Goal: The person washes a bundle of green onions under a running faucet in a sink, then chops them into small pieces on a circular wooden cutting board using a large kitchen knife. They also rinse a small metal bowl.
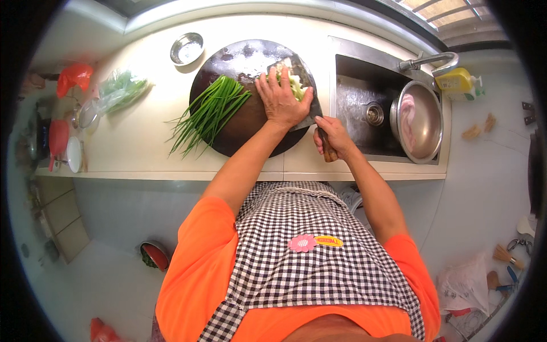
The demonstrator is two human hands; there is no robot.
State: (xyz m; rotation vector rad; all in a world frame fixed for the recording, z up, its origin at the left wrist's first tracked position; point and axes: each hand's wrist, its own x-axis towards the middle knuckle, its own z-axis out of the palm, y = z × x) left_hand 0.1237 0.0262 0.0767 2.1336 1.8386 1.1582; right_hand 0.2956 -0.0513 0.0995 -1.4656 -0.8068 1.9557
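Note:
My right hand (335,136) grips the wooden handle (328,149) of a cleaver. The cleaver's dark blade (306,123) lies low over the right side of a round, dark chopping board (252,124). Chopped pale-green vegetable pieces (298,89) rest on the blade's far part. Over them lies my left hand (282,100), fingers spread and thumb to the right, holding the pieces against the blade and hiding some of them. To the left, a bunch of long green chives or thin scallions (216,112) overhangs the board's edge.
A small metal bowl (187,49) stands beyond the board, left of it. Bagged greens (122,92) lie farther left. At right is a steel sink (350,107) with a faucet (427,63) and a tilted metal basin (427,124) holding pale meat. A yellow pump bottle (457,84) stands beyond.

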